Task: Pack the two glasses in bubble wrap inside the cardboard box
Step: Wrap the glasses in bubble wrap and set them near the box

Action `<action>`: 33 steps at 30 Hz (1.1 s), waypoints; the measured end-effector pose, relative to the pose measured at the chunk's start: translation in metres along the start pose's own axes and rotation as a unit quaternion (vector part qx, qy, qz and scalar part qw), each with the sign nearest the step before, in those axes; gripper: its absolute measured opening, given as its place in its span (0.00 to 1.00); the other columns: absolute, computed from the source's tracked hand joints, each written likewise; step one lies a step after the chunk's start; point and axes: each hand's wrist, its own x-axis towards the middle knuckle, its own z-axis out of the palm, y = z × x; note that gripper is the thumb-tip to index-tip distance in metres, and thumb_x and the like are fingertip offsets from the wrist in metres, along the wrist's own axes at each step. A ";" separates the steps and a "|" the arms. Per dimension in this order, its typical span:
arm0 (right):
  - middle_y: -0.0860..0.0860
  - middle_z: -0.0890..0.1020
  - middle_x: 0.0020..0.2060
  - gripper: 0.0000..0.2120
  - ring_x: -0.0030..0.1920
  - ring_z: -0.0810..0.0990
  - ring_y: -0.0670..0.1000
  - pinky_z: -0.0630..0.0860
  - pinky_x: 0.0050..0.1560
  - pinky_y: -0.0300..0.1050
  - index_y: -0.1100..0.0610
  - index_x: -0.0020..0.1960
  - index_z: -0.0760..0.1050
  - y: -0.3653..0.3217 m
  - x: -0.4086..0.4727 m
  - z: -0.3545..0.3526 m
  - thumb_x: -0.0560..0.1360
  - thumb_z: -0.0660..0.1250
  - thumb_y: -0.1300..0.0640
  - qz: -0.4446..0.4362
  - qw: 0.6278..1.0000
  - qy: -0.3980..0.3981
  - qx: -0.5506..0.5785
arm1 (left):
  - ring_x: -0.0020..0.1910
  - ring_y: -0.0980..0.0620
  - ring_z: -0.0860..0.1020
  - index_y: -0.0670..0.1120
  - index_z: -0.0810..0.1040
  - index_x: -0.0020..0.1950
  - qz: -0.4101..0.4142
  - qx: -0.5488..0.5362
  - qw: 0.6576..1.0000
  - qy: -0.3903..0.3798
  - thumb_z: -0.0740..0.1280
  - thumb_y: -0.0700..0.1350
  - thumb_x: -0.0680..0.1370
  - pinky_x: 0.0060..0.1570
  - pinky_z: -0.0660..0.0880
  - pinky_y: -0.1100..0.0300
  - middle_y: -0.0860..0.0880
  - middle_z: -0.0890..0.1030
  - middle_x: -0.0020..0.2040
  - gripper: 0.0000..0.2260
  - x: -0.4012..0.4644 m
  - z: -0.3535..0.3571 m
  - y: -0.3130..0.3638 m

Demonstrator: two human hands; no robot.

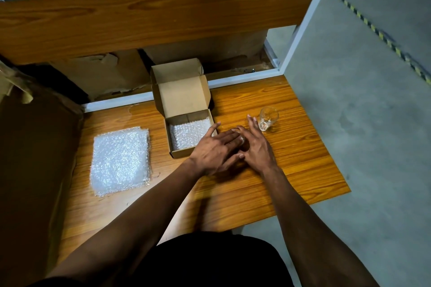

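Both my hands meet at frame centre: left hand [218,147] and right hand [256,147], fingers fairly straight, cover one glass [241,138], barely visible. Second glass [268,117] stands just beyond my right fingertips; I judge a careless lift toward the lined cardboard box [186,123] could topple it.

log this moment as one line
both hands around near clear glass | second glass upright on table | cardboard box open, bubble-wrap lined
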 end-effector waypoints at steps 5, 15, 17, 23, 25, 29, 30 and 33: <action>0.47 0.46 0.85 0.41 0.84 0.43 0.51 0.65 0.78 0.59 0.52 0.80 0.67 0.002 0.001 0.002 0.71 0.80 0.55 -0.003 1.000 0.004 -0.002 | 0.80 0.51 0.67 0.49 0.70 0.81 -0.008 0.004 1.000 -0.007 0.44 0.64 0.87 0.82 0.43 0.38 0.48 0.73 0.79 0.32 0.003 0.001 0.002; 0.49 0.50 0.85 0.41 0.84 0.46 0.52 0.65 0.78 0.61 0.52 0.79 0.69 0.002 0.001 0.001 0.70 0.81 0.53 -0.009 1.000 0.010 0.019 | 0.66 0.50 0.80 0.52 0.81 0.67 0.027 -0.012 0.999 0.021 0.50 0.61 0.87 0.80 0.52 0.37 0.51 0.83 0.63 0.24 -0.001 -0.012 -0.005; 0.49 0.50 0.85 0.40 0.84 0.46 0.52 0.64 0.79 0.60 0.52 0.79 0.69 0.002 0.000 0.001 0.70 0.81 0.53 -0.011 1.000 0.009 0.023 | 0.61 0.51 0.80 0.52 0.81 0.63 0.012 -0.017 0.999 0.035 0.52 0.60 0.87 0.79 0.54 0.38 0.52 0.83 0.57 0.21 -0.005 -0.009 -0.003; 0.49 0.50 0.85 0.38 0.84 0.46 0.51 0.65 0.78 0.57 0.52 0.79 0.69 0.007 0.000 0.005 0.72 0.76 0.63 -0.017 1.000 0.018 0.019 | 0.57 0.49 0.81 0.52 0.83 0.55 -0.016 0.004 1.000 0.012 0.49 0.63 0.86 0.75 0.58 0.38 0.51 0.84 0.50 0.26 0.009 -0.013 0.006; 0.49 0.50 0.85 0.38 0.84 0.47 0.52 0.66 0.78 0.57 0.52 0.79 0.69 0.009 0.000 0.007 0.71 0.75 0.66 -0.021 0.999 0.025 0.021 | 0.58 0.49 0.81 0.52 0.84 0.56 -0.004 0.007 1.000 0.019 0.49 0.61 0.87 0.75 0.57 0.39 0.51 0.84 0.52 0.25 0.011 -0.013 0.003; 0.49 0.49 0.85 0.39 0.84 0.46 0.52 0.66 0.78 0.58 0.51 0.79 0.68 0.010 0.002 0.010 0.71 0.77 0.63 -0.010 1.000 0.014 0.011 | 0.69 0.51 0.78 0.51 0.82 0.64 -0.003 0.001 1.000 0.020 0.49 0.61 0.87 0.79 0.53 0.40 0.51 0.84 0.64 0.25 0.007 -0.002 0.003; 0.49 0.49 0.85 0.39 0.84 0.46 0.52 0.65 0.78 0.59 0.51 0.79 0.68 0.010 0.002 0.009 0.71 0.77 0.62 -0.011 1.000 0.011 0.011 | 0.70 0.51 0.78 0.52 0.82 0.65 -0.013 -0.002 1.000 0.011 0.48 0.62 0.86 0.81 0.50 0.39 0.51 0.84 0.65 0.27 0.007 0.000 0.004; 0.49 0.50 0.85 0.38 0.84 0.46 0.52 0.64 0.79 0.57 0.52 0.79 0.69 0.010 0.002 0.009 0.71 0.75 0.65 -0.014 1.000 0.014 0.016 | 0.68 0.51 0.79 0.51 0.83 0.64 -0.021 -0.006 1.000 -0.005 0.45 0.62 0.85 0.81 0.48 0.39 0.51 0.84 0.65 0.29 0.011 -0.004 0.005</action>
